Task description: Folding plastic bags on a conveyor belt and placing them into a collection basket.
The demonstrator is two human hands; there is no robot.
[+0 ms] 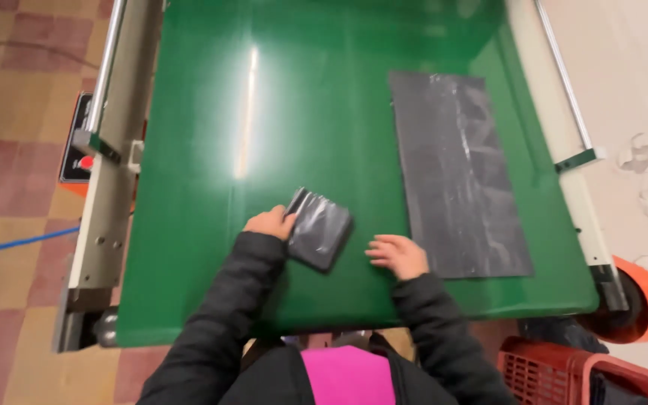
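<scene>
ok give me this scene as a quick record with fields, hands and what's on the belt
surface: green conveyor belt
left hand: grips the edge of a small folded dark plastic bag
right hand: open, flat on the belt, apart from the folded bag
other item: long flat dark plastic sheet, right of the hands
nearby: red crate, lower right

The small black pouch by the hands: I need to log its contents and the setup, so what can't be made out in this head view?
- Small black pouch: opaque glossy wrap hides any contents; left hand covers its near corner.
- Right hand: fingertips motion-blurred; contact with the green belt unclear.
- Flat grey bag: glare hides surface detail.
- Red crate: cut off by the bottom edge.
- Control box: half hidden behind the side rail.
</scene>
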